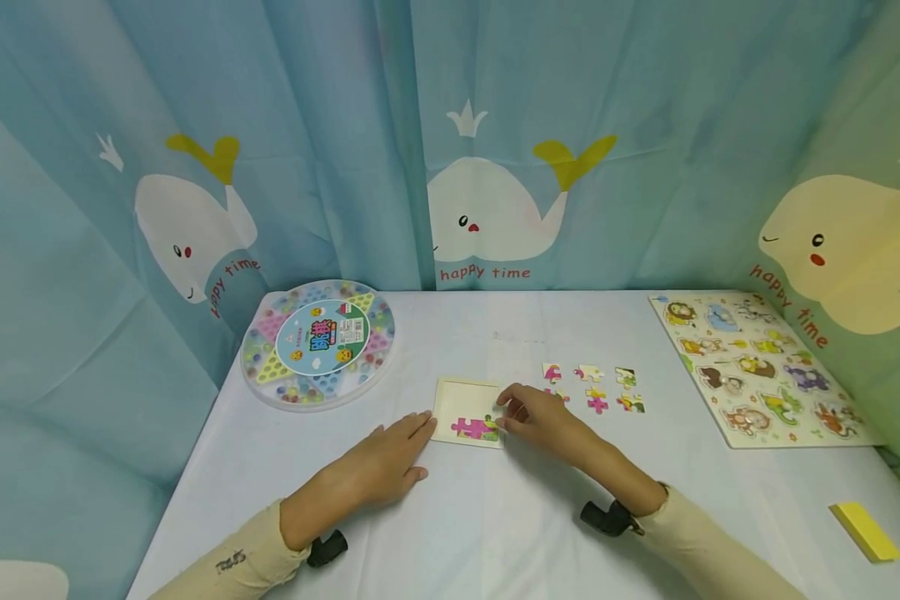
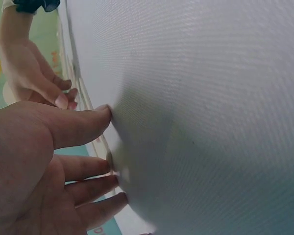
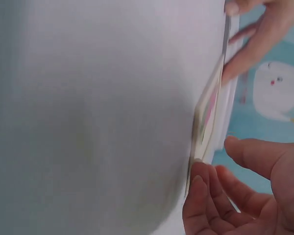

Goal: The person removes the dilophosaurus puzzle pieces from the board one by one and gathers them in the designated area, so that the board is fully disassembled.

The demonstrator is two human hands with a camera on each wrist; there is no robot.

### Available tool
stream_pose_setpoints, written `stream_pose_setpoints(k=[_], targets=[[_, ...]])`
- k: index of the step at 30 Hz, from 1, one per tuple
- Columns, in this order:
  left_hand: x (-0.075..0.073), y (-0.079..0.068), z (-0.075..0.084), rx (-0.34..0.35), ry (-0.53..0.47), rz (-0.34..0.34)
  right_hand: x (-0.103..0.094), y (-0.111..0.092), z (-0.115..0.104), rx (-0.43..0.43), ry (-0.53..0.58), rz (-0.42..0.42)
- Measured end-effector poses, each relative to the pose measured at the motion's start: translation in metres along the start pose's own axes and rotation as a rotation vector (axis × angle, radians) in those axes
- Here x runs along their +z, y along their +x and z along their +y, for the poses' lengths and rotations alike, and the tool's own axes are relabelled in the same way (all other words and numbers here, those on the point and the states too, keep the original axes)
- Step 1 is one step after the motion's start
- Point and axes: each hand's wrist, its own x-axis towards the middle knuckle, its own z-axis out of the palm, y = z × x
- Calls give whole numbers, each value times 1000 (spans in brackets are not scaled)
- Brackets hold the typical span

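Observation:
In the head view a small square puzzle tray (image 1: 461, 400) lies on the table, with joined pink and green jigsaw pieces (image 1: 476, 428) along its lower edge. My left hand (image 1: 386, 458) lies flat with fingers extended, its fingertips at the tray's left side. At the opposite side, my right hand (image 1: 543, 421) has bent fingers beside the tray's right edge. The right wrist view shows the thumb (image 3: 252, 152) apart from the fingers (image 3: 206, 196), which meet the tray's edge; nothing shows between them. Several loose jigsaw pieces (image 1: 597, 402) lie right of the tray, one partly behind the right hand.
A round Chinese checkers set (image 1: 378, 358) sits at the back left. An animal peg board (image 1: 708, 417) lies at the right, with a yellow block (image 1: 865, 532) nearer the front right edge. Blue whale-print curtains (image 1: 345, 108) hang behind and beside the white-covered table (image 1: 450, 533).

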Motion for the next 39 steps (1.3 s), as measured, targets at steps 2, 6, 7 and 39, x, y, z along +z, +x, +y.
stream_pose_setpoints(k=[2, 6, 7, 39], targets=[[0, 0, 0, -2, -3, -1, 8, 3, -6, -15, 23, -5], [0, 0, 0, -5, -2, -4, 21, 7, -14, -53, 12, -5], [0, 0, 0, -4, -2, -3, 23, 8, -16, -57, 4, -4], [0, 0, 1, 8, -8, 7, 35, 8, -28, -118, -66, 23]])
